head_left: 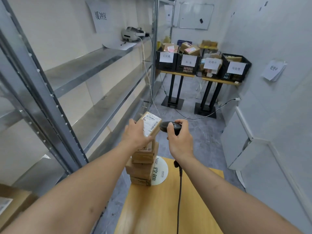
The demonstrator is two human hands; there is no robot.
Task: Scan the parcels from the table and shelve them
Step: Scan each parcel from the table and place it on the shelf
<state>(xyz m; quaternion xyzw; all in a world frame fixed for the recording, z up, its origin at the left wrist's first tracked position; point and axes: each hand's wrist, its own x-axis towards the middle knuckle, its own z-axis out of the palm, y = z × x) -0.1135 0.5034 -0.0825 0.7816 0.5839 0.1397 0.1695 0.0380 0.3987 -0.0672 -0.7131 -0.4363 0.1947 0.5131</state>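
The left hand (136,133) holds a small cardboard parcel (150,124) up above a stack of parcels (142,166), its fingers (132,122) curled over the far left edge and the thumb along the near side. The parcel's white shipping label (150,121) with barcodes faces up. Just to its right, the right hand (179,139) grips a black barcode scanner (169,126), fingers wrapped over the top of it, the scanner head close beside the parcel's label. A black cable (179,196) hangs from the scanner down across the wooden desk (168,208).

The stack stands at the far left corner of the desk, partly on a round white sticker (161,171). To the left runs a metal shelf rack (81,85); a white headset (133,33) lies on its upper shelf, beneath a paper sign (101,16) on the wall. Another box (11,203) sits at the rack's lower left. At the far end of the room, black crates (202,65) with paper labels hold more parcels on narrow stands.
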